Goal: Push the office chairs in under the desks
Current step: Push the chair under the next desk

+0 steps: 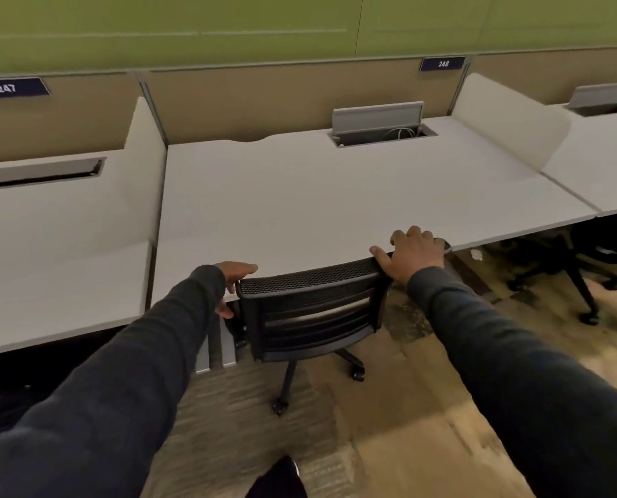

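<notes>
A black mesh-backed office chair [310,307] on castors stands at the front edge of the white middle desk [317,199], its seat under the desktop and its backrest top against the desk edge. My left hand [233,282] grips the left top corner of the backrest. My right hand [413,253] lies over the right top corner, fingers curled over it. Both arms wear dark sleeves.
A second black chair [565,267] sits under the right-hand desk [609,163]. Another desk [55,239] is on the left, parted by low white dividers. An open cable hatch [382,127] sits at the middle desk's rear. A grey desk leg [217,350] stands left of the chair. Patterned carpet lies below.
</notes>
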`<state>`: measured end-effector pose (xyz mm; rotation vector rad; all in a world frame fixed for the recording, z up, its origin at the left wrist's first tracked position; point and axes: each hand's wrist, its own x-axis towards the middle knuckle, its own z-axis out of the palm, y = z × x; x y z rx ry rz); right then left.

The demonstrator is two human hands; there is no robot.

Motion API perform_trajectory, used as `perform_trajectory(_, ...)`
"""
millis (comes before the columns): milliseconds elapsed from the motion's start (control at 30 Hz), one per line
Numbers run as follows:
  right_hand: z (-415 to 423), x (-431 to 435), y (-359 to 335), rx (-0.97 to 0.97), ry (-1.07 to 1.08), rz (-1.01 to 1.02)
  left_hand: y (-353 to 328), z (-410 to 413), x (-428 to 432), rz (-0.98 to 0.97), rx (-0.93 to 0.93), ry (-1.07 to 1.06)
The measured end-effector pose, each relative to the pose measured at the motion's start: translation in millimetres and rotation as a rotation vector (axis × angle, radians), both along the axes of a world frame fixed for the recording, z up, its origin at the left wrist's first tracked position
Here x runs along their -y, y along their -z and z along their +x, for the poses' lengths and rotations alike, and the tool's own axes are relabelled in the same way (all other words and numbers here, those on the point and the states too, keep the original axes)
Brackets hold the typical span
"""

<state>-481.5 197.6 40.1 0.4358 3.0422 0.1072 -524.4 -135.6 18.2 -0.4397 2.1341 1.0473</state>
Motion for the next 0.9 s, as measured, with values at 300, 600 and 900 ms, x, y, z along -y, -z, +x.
perform_trajectory(300,-69.2,-48.0,-11.1,0.31,0.111,-0.017,3.0,-21.0,-34.6,0.011,0.087,-0.161)
perform_trajectory(600,-106.5,-84.8,1.1,0.66,0.049,-0.202,-0.9,-35.6,-49.0,-0.189,0.209,0.105)
perform_trajectory(900,-102.6,-125.5,20.9,0.596,-0.045,-0.217,7.2,-32.2,-77.0,-0.299,0.134,0.106)
